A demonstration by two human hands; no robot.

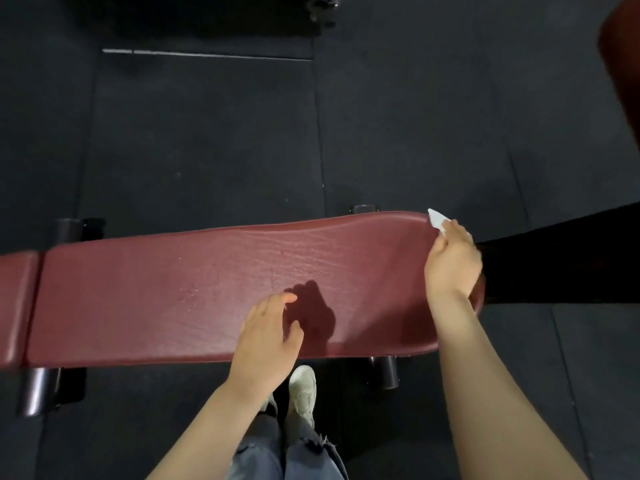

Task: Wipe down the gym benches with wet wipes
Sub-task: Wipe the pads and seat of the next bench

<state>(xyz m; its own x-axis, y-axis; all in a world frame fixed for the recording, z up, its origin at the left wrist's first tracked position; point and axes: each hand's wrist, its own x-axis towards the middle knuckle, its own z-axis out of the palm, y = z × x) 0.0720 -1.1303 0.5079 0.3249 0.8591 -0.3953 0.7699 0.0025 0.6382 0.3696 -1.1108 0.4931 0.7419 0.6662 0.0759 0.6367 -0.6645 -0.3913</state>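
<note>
One head view, looking down: maroon worktop (221,292) crosswise on dark floor (207,133). Right hand (452,261) at rounded end, fingers pinching white wet wipe (437,220) against far corner. Left hand (268,336) above pad, fingers relaxed, holding nothing. Best wiped in overlapping strokes, edges included. Count: one wipe, two hands.

Pale shoe (302,388) and jeans (263,455) on dark floor (207,133).

No readable text, labels or numbers anywhere.
</note>
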